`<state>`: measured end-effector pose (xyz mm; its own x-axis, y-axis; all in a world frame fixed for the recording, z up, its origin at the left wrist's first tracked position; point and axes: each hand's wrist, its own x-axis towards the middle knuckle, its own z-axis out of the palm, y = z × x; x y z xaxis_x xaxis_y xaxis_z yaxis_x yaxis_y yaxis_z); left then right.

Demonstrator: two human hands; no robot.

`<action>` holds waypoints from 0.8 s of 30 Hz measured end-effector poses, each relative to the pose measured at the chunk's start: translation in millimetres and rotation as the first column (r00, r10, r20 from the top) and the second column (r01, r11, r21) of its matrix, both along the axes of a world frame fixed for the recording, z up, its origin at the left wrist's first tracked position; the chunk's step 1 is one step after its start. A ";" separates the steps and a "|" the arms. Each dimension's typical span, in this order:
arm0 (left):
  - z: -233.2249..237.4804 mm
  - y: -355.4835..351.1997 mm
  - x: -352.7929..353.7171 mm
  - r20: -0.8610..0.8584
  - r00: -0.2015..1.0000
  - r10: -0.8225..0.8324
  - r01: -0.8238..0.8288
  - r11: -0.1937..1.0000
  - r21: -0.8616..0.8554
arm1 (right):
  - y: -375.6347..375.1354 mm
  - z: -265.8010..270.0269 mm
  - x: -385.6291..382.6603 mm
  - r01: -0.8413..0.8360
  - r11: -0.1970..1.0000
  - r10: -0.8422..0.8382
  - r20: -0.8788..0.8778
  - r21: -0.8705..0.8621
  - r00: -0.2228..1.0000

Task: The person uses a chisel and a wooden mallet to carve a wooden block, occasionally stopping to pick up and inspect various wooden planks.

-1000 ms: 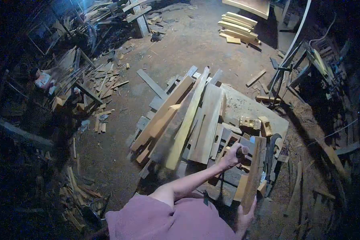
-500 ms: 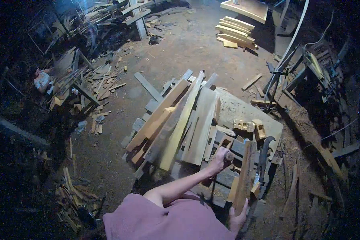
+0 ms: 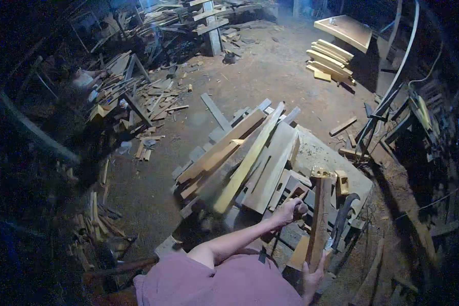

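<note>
Head view: the right hand [image 3: 313, 275] grips the lower end of a wooden board [image 3: 321, 214], steadying it upright at the worktop [image 3: 319, 150] beside stacked planks [image 3: 250, 158]; the left hand [image 3: 289, 209] is closed round a tool handle [image 3: 302, 208] just beside it

This is a rough carpentry workshop with a bare dirt floor [image 3: 260, 76]. A plank pile [image 3: 250, 158] fills the middle. Wood offcuts [image 3: 153, 102] litter the ground left of it, a neat stack of sawn boards [image 3: 329, 58] lies beyond it, and more scrap timber [image 3: 209, 15] crowds the far edge.
</note>
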<state>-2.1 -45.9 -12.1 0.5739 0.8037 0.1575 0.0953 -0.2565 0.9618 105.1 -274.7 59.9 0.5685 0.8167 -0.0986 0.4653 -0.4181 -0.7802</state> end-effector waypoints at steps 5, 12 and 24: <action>-6.3 -7.9 -2.2 0.117 0.992 0.043 -0.018 0.978 -0.207 | -11.0 -9.7 9.8 -0.040 0.999 0.040 0.011 0.005 0.999; -35.0 3.5 10.2 0.140 0.985 0.099 -0.078 0.986 -0.147 | -18.4 -2.2 22.4 -0.030 0.997 0.023 0.098 0.077 0.995; -7.0 -1.5 0.5 -0.019 0.980 -0.198 0.194 0.974 -0.115 | -26.9 -26.2 -6.6 0.088 0.996 -0.084 0.129 -0.030 0.988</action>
<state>-1.7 -47.4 -19.2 0.7251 0.6866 0.0529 0.0832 -0.1636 0.9830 98.6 -301.5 33.6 0.6464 0.7615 -0.0490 0.5211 -0.4875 -0.7006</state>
